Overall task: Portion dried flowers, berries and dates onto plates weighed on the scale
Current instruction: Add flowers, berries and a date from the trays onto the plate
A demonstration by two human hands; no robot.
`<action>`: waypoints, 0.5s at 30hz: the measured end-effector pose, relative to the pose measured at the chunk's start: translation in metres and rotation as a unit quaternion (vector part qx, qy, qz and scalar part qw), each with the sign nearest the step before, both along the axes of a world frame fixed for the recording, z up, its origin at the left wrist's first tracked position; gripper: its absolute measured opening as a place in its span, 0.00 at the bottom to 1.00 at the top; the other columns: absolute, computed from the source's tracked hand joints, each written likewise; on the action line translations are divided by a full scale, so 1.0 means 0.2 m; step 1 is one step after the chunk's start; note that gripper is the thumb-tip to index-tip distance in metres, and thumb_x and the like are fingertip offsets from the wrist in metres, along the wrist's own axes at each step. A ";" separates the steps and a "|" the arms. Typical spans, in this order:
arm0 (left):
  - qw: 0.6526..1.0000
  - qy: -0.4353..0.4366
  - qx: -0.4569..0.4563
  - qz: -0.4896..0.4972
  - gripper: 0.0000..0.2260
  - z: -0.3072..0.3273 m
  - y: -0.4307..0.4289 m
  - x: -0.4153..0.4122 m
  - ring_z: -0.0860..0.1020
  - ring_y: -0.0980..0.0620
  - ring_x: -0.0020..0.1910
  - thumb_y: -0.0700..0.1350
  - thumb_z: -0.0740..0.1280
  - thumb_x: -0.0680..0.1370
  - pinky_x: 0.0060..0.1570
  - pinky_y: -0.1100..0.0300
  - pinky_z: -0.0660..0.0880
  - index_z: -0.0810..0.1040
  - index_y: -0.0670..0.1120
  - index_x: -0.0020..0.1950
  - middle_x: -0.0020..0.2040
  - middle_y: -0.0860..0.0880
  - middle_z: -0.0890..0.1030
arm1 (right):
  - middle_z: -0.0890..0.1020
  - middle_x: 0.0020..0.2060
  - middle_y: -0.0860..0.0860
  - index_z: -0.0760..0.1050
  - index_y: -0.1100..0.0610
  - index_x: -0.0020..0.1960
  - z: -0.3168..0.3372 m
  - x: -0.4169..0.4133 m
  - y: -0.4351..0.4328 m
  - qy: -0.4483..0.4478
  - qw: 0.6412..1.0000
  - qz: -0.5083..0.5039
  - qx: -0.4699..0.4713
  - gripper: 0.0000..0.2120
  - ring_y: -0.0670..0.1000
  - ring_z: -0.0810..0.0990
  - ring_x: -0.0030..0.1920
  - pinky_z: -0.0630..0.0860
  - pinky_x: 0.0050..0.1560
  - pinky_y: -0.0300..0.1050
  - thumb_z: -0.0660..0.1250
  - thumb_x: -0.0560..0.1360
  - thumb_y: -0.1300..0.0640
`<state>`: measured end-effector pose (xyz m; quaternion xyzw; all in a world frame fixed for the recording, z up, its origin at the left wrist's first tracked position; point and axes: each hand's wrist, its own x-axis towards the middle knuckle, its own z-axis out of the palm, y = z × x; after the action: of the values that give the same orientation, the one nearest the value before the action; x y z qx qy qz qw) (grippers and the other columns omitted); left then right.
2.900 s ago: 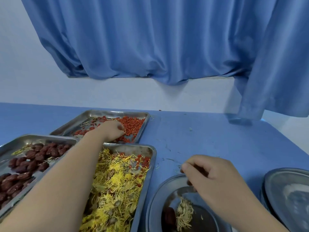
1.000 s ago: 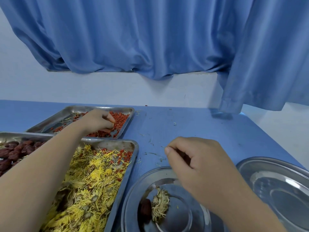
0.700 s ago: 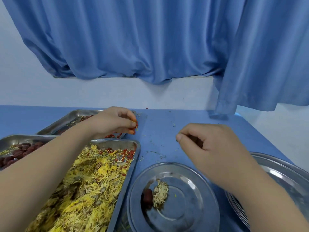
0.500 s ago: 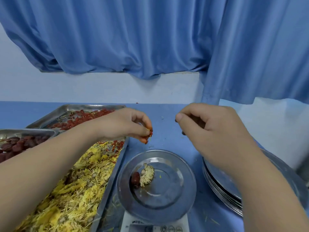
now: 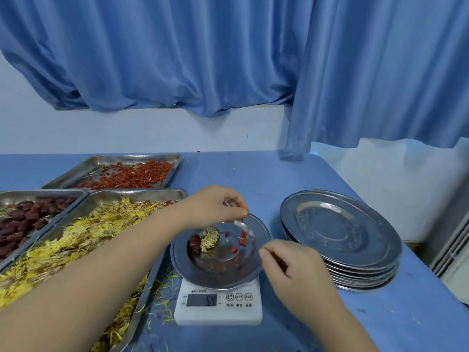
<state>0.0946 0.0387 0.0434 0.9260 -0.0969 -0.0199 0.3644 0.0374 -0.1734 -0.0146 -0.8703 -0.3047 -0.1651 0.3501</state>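
Observation:
A steel plate (image 5: 193, 270) rests on a white digital scale (image 5: 218, 307) whose display reads 54. On the plate lie one dark date (image 5: 195, 243), a dried yellow flower (image 5: 209, 238) and a few red berries (image 5: 237, 243). My left hand (image 5: 215, 207) hovers over the plate's far rim, fingertips pinched on red berries, with some berries falling below it. My right hand (image 5: 294, 268) sits at the plate's right rim, fingers curled closed; nothing is visible in it.
Three steel trays stand at the left: red berries (image 5: 132, 175) at the back, dates (image 5: 22, 222) at far left, yellow dried flowers (image 5: 83, 237) nearest. A stack of several steel plates (image 5: 340, 237) stands right of the scale. Blue curtains hang behind the blue table.
My left hand carried a pinch of berries from the back tray to above the plate and berries now lie on the plate. My right hand dropped to the plate's right rim.

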 end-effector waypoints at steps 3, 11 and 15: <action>1.000 -0.006 0.015 0.021 0.05 -0.02 0.00 -0.02 0.77 0.70 0.38 0.51 0.67 0.79 0.37 0.77 0.69 0.82 0.57 0.47 0.39 0.67 0.81 | 0.74 0.28 0.48 0.72 0.52 0.35 -0.04 -0.01 0.01 0.005 1.000 0.005 0.015 0.14 0.50 0.72 0.32 0.72 0.34 0.49 0.58 0.76 0.48; 0.998 0.005 -0.014 0.060 0.12 -0.07 0.02 -0.07 0.75 0.56 0.32 0.55 0.61 0.81 0.35 0.65 0.70 0.83 0.57 0.47 0.39 0.57 0.83 | 0.73 0.26 0.49 0.74 0.55 0.35 -0.08 0.03 -0.01 0.026 0.999 0.005 0.034 0.13 0.50 0.72 0.31 0.71 0.33 0.49 0.62 0.77 0.53; 0.997 -0.003 -0.054 0.057 0.11 -0.08 0.03 -0.10 0.80 0.65 0.44 0.44 0.62 0.81 0.42 0.70 0.73 0.81 0.58 0.52 0.46 0.63 0.84 | 0.73 0.27 0.49 0.73 0.54 0.35 -0.09 0.03 -0.01 0.041 0.998 0.006 0.042 0.13 0.50 0.71 0.31 0.71 0.33 0.49 0.62 0.77 0.52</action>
<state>0.0755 0.0451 0.0277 0.9091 -0.0458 0.0084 0.4140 0.0431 -0.1749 -0.0326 -0.8592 -0.2876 -0.1399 0.3994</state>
